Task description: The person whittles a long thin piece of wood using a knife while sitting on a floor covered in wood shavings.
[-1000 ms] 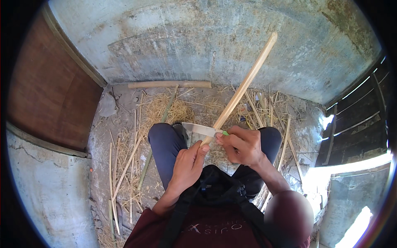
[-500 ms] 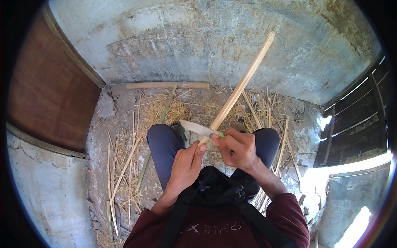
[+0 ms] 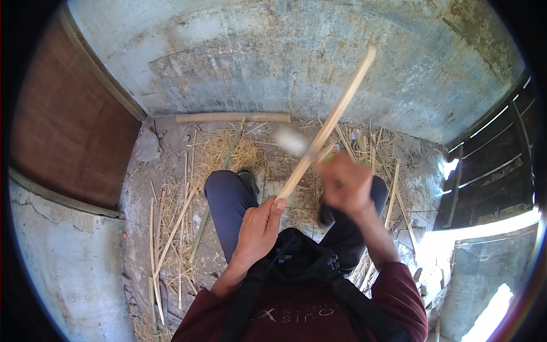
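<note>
A long pale strip of split bamboo or wood slants from between my knees up to the right, its far end in front of the wall. My left hand is closed round its near end, thumb along the top. My right hand, smeared by motion, grips a knife by its green handle. The blurred knife blade crosses the strip about a third of the way along and points up to the left. Whether the edge is cutting into the strip cannot be told.
Straw-like shavings and several thin strips litter the floor. A thick bamboo pole lies along the foot of the concrete wall. Brown door panel at left; dark slatted boards at right.
My right hand has moved forward along the strip with the knife, away from my left hand. The strip's far end has shifted slightly left. My left hand keeps its hold.
</note>
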Tool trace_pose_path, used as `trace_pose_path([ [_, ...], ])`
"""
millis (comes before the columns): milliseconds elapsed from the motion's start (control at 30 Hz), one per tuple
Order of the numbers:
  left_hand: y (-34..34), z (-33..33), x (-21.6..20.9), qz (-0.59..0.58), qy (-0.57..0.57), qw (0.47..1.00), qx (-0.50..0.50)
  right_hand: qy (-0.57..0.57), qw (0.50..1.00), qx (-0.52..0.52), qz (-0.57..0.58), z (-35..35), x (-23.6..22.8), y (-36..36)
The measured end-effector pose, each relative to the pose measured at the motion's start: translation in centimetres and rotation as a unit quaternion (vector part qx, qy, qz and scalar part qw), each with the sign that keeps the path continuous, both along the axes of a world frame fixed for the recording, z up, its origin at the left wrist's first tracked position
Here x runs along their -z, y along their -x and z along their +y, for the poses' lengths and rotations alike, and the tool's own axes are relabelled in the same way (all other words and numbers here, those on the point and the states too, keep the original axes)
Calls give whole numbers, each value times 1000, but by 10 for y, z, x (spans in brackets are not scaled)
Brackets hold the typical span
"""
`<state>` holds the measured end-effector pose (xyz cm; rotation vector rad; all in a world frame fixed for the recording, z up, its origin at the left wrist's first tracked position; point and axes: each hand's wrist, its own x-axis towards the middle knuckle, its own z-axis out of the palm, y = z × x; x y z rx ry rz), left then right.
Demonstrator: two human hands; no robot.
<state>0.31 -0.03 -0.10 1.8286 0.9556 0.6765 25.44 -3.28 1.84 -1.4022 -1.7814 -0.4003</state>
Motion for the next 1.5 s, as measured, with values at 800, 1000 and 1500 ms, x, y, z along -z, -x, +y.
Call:
trace_pose_path([
  [800,5,1,9,-32,68,997,32,15,991,-127,37,-12,14,29],
  [1000,4,0,3,-47,74,995,37,15,993,-108,42,-19,13,38],
  [1500,6,-4,4,-42,74,996,11,9,995,-82,62,-14,8,31],
])
